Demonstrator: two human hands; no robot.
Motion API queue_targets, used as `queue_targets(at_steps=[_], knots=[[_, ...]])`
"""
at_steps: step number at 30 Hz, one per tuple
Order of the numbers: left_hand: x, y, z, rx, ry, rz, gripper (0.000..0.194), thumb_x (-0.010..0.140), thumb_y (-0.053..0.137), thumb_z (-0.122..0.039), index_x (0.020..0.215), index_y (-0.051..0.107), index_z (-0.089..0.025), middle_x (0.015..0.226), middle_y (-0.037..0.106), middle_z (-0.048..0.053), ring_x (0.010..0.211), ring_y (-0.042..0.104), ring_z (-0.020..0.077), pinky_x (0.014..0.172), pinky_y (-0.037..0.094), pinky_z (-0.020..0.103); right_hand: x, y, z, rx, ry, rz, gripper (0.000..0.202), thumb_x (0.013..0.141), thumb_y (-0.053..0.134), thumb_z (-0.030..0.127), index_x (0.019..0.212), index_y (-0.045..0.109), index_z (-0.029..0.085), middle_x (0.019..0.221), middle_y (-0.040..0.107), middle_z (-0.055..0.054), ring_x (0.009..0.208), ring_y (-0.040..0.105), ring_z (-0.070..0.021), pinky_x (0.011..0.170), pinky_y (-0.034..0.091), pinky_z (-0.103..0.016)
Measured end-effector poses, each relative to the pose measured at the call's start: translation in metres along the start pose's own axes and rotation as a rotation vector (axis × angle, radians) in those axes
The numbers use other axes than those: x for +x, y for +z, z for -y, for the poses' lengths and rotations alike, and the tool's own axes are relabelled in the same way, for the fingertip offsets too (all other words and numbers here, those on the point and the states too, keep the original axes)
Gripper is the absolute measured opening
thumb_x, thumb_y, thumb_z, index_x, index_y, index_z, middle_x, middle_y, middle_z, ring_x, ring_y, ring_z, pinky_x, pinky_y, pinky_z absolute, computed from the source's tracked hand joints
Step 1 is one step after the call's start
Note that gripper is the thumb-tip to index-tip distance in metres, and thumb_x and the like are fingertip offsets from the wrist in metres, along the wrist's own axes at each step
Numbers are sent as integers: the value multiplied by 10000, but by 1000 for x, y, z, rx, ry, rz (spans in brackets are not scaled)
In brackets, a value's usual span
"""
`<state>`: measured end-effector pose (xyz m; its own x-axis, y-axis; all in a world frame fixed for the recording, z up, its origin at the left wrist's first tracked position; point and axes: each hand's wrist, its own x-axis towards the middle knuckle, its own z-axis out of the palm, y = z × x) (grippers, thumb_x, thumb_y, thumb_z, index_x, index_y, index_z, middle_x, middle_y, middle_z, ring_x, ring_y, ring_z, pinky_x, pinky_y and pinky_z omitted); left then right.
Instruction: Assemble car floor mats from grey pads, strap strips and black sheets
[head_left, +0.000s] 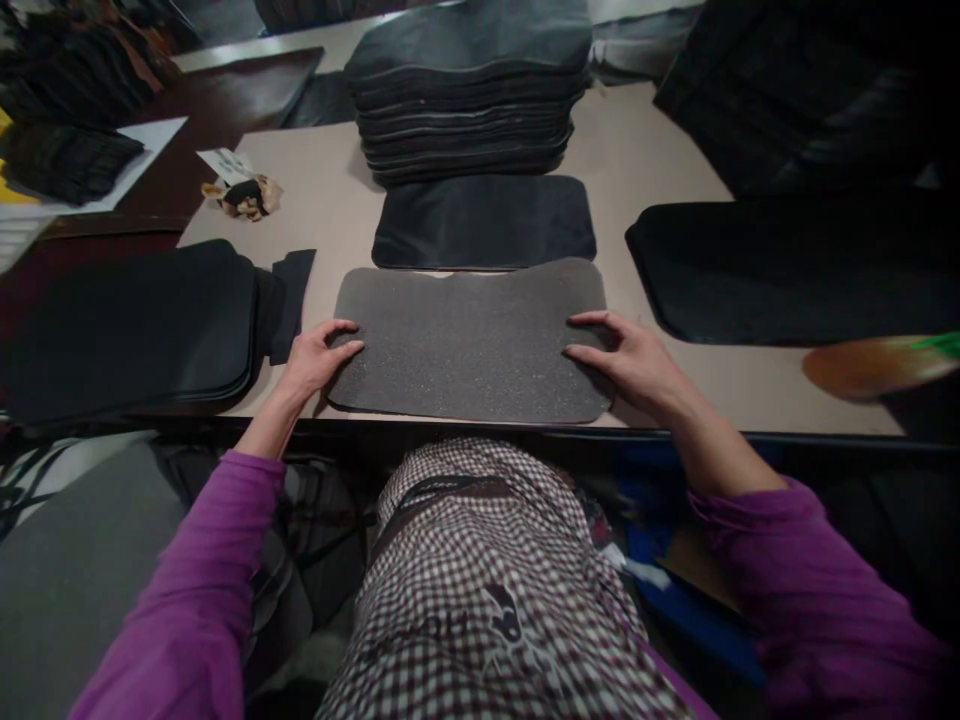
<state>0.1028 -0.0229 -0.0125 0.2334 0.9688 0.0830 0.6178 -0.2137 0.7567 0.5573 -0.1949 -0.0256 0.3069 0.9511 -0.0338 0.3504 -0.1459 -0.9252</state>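
A grey speckled panel with rounded corners lies flat at the table's front edge. At its left end is my left hand, thumb and forefinger spread apart over the edge. My right hand rests at the right end in the same way, its thumb and fingers apart. Neither hand's fingers are closed around the panel. Just behind it lies a black panel, and farther back rises a tall stack of dark panels.
Black panels are piled at the left of the table, and another black panel lies at the right. A wooden tool with a green end sits near the right front edge. Crumpled scraps are at the back left.
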Motion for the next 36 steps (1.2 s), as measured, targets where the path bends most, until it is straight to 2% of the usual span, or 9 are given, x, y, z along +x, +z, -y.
queue_targets(at_steps=[6, 12, 19, 23, 36], knots=[[-2, -8, -3, -34, -4, -1, 502, 739, 826, -477, 1152, 777, -197, 1149, 761, 76, 1052, 682, 238, 989, 519, 353, 3, 2, 3, 19, 41, -48, 525, 749, 850, 474, 1183, 741, 199, 1019, 738, -82, 749, 671, -196, 590, 559, -293], [-2, -10, 2, 65, -35, -37, 557, 724, 807, -559, 1181, 773, -241, 1097, 768, 46, 1002, 707, 242, 910, 568, 337, 5, -3, -3, -62, -116, -6, 405, 784, 815, 402, 1119, 754, 182, 1109, 735, -82, 960, 677, -232, 845, 574, -368], [-1, -8, -1, 206, -71, 15, 581, 731, 770, -606, 1197, 765, -260, 1124, 767, 43, 1054, 710, 272, 918, 585, 366, 5, -8, -9, -247, -234, 8, 321, 842, 764, 303, 1151, 742, 220, 1209, 729, -59, 1106, 666, -252, 1011, 513, -421], [0, -8, 1, 228, -72, 12, 583, 733, 770, -619, 1199, 769, -268, 1124, 765, 41, 1042, 711, 272, 914, 589, 371, 2, -7, -6, -291, -261, -8, 320, 849, 762, 284, 1158, 736, 208, 1212, 728, -70, 1114, 664, -261, 1014, 509, -432], [0, -8, 4, 81, -121, -10, 614, 695, 821, -593, 1207, 769, -259, 1100, 771, 41, 989, 721, 249, 835, 608, 328, -4, -6, -1, -257, -222, -36, 338, 839, 774, 314, 1154, 748, 195, 1187, 728, -76, 1010, 654, -238, 890, 531, -383]])
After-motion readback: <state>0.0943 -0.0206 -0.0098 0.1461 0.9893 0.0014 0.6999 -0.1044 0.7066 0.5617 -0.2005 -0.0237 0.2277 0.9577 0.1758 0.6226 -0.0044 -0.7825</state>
